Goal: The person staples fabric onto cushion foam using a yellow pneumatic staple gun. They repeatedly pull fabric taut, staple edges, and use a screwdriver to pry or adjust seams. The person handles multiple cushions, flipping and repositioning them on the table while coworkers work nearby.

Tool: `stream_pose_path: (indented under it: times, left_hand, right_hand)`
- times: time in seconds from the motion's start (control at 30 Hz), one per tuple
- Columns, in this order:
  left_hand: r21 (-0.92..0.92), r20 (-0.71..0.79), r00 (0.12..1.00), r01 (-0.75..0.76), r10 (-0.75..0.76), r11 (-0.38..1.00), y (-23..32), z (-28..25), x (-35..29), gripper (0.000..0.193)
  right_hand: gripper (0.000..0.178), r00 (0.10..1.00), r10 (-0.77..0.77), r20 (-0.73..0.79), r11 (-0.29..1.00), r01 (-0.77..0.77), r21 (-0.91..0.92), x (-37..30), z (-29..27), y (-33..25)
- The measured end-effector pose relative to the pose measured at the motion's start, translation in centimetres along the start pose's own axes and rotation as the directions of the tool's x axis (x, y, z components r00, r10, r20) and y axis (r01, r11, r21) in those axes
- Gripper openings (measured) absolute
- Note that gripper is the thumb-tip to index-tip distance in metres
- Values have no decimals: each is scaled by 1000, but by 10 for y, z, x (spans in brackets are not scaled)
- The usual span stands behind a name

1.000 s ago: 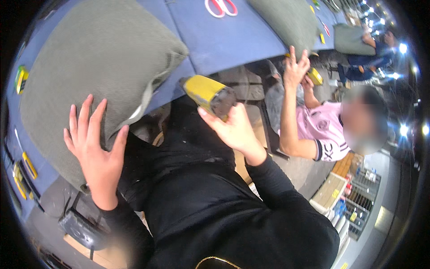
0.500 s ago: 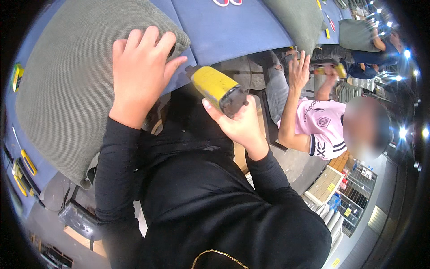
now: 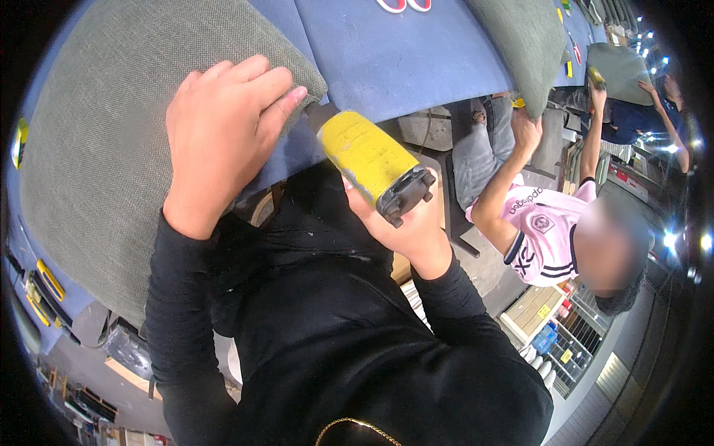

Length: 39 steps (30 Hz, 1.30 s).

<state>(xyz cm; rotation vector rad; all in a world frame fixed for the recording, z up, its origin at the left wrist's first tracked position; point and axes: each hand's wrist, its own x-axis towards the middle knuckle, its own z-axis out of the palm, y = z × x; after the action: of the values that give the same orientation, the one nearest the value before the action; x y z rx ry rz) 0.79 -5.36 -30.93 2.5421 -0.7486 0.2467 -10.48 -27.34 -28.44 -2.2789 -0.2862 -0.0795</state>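
Observation:
A large grey-green fabric-covered panel (image 3: 97,149) lies on the blue-covered table at my left. My left hand (image 3: 223,137) is on its near corner, fingers curled and thumb pressed against the fabric edge. What lies under those fingers is hidden. In my right hand (image 3: 409,230) is a yellow staple gun (image 3: 364,152) with a black end cap, its dark nose at the panel's corner beside my left thumb. The gun's body covers part of my right hand's grip.
Red-and-white scissors handles (image 3: 405,4) rest on the blue table (image 3: 401,59). Yellow-and-black cutters (image 3: 48,279) lie at the far left. To the right, a co-worker in a pink shirt (image 3: 547,223) handles another grey-green panel (image 3: 520,44); more people stand beyond.
My left hand's fingers have closed down onto the panel's corner. The staple gun's nose has come up to that corner. The co-worker's arms have shifted, one hand now at their panel's tip.

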Motion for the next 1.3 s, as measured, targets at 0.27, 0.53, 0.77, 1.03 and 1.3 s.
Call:
stream_pose_path:
  times: [0.27, 0.53, 0.77, 1.03, 1.3]
  left_hand:
    - [29, 8, 999, 50, -50, 998, 6, -8, -9, 32]
    - [41, -41, 999, 21, -20, 999, -8, -1, -32, 31]
    - [3, 13, 998, -60, 60, 998, -22, -22, -54, 29]
    - [-146, 83, 979, -172, 185, 974, -51, -33, -51, 28]
    - [-232, 63, 991, -98, 115, 968, -51, -26, -48, 35]
  right_hand:
    - [47, 997, 76, 19, 997, -76, 8, -7, 4, -18]
    - [35, 994, 90, 65, 996, -92, 20, -10, 35, -17]
    - [26, 995, 92, 24, 980, -95, 175, -28, 59, -13]
    - [28, 987, 148, 64, 987, -151, 52, -43, 56, -30]
    - [46, 994, 89, 69, 996, -90, 14, -32, 56, -25]
